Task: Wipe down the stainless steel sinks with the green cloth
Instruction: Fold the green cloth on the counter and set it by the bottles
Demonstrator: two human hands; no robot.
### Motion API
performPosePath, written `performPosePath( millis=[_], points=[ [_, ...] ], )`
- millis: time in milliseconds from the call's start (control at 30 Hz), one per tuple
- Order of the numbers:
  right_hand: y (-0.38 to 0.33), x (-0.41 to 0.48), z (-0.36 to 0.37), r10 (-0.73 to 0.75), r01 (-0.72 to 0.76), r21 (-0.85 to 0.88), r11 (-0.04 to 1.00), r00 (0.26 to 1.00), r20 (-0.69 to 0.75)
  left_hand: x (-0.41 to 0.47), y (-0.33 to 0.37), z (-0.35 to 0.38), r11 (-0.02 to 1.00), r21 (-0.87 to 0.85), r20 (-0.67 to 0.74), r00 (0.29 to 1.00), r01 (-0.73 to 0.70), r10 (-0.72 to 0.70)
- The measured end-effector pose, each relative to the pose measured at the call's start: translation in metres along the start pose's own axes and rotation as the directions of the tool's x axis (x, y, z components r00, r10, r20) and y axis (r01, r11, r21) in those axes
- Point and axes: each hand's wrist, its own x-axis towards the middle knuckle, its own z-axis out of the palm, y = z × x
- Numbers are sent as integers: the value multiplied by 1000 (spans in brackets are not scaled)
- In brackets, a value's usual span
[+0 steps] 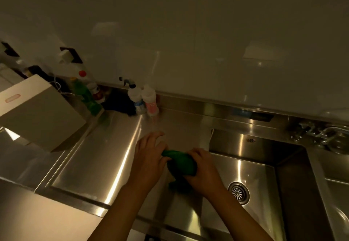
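A bunched green cloth point(180, 163) is held above the left rim of the stainless steel sink point(251, 169), where the drainboard meets the basin. My right hand point(203, 169) is closed around the cloth's right side. My left hand point(149, 153) touches the cloth's left end, fingers partly spread and palm down over the drainboard point(105, 151). Part of the cloth hangs down below my right hand. The sink's round drain point(238, 193) lies just right of my right wrist. A second basin point(338, 199) shows at the right edge.
Spray bottles point(138, 99) and a green bottle point(86, 95) stand against the back wall at the left. A cardboard box point(37, 112) sits on the counter's left. The faucet point(319, 134) is at the far right, behind the basins.
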Motion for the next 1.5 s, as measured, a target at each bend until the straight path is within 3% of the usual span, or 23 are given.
performPosePath(
  millis=[133, 233, 367, 500, 700, 867, 1100, 1300, 1500],
  points=[
    [-22, 9, 8, 84, -78, 58, 995, 989, -120, 22, -23, -14, 998, -54, 6, 999, -45, 45],
    [-39, 20, 8, 234, -230, 56, 972, 969, -83, 40, -44, -22, 990, -91, -5, 994, -112, 112],
    [-59, 30, 1, 317, -315, 36, 948, 945, -77, 61, -69, -31, 957, -200, 1, 976, -211, 216],
    [-74, 27, 1, 252, -234, 177, 956, 964, -86, 77, -80, -37, 925, -275, 1, 962, -261, 272],
    [-82, 25, 7, 239, -231, 125, 965, 969, -56, 92, -80, -41, 886, -280, 45, 917, -369, 396],
    [-79, 26, 7, 309, -295, 163, 941, 949, -68, 92, -85, -40, 895, -339, 78, 939, -291, 335],
    [-73, 28, -13, 353, -300, 320, 899, 927, -123, 97, -100, -43, 942, -254, 158, 951, -221, 266],
    [-64, 30, -24, 305, -227, 250, 941, 889, -342, 99, -93, -46, 948, -197, 95, 958, -248, 271],
    [-54, 23, -28, 237, -172, 170, 970, 814, -529, 97, -93, -42, 976, -168, 57, 987, -141, 152]
  ],
)
